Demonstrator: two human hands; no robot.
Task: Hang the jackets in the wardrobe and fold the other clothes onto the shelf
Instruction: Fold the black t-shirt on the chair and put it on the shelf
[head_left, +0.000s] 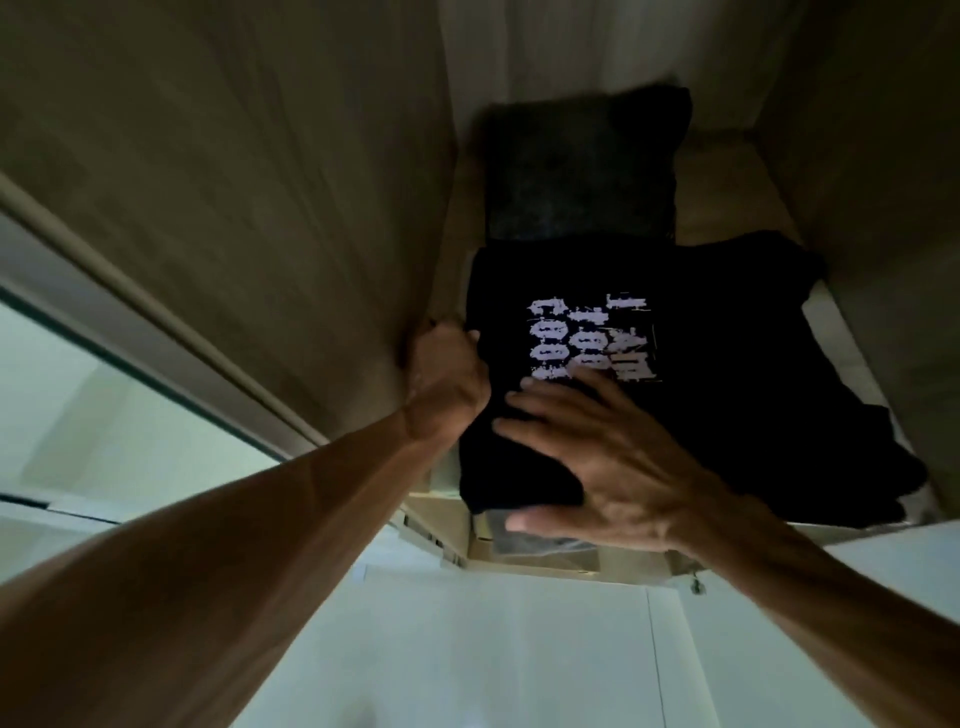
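Wardrobe shelf (719, 205): dark folded garment (582, 171) behind black printed T-shirt (727, 364); right hand (613, 457) spread flat on it, left hand (447, 374) with fingers hidden, against side panel (260, 208).

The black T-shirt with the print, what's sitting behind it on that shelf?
A folded dark grey garment lies just behind the black T-shirt, further in. Bare shelf shows beside it. Whether its near edge runs under the shirt is hidden.

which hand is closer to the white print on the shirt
Right. The right hand lies on the black shirt, fingertips reaching the white print; the left hand grips the shirt's left edge.
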